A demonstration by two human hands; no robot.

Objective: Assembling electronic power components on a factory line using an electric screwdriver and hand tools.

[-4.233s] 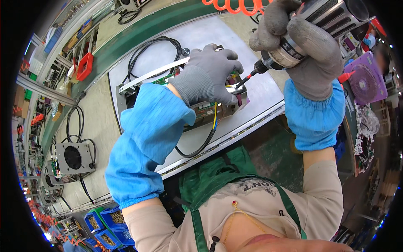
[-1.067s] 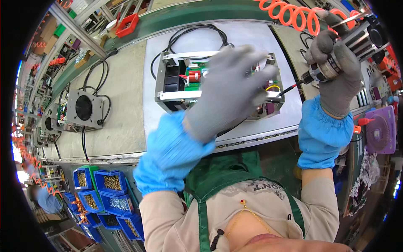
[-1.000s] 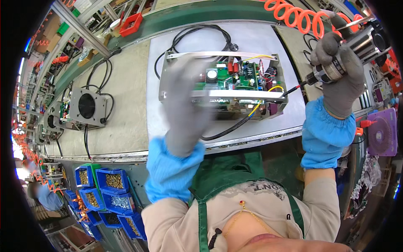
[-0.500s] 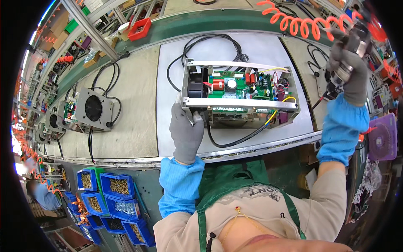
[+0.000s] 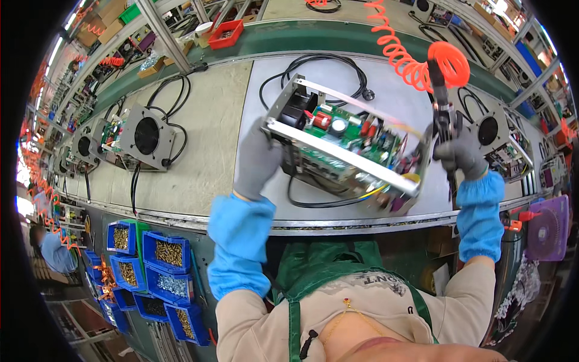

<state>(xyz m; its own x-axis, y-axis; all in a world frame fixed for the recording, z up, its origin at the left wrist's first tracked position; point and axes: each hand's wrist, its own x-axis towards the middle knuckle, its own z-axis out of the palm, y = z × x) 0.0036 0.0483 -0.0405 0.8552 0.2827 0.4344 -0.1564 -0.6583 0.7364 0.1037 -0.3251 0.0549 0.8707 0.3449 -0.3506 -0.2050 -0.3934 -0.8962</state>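
Left hand (image 5: pixel 259 160) grips the unit's (image 5: pixel 350 154) left end, long axis slanting right and bodyward, right hand (image 5: pixel 464 155) nearby, clasping a driver (image 5: pixel 444 114)!

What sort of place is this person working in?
Probably an electronics assembly line: an open metal unit with a circuit board is in hand, similar fan-fronted units line the long bench, and blue bins hold small metal parts.

Bench (image 5: pixel 208 145) left of chassis (image 5: pixel 347 146) passable; hose (image 5: pixel 453 65) obstructs right.
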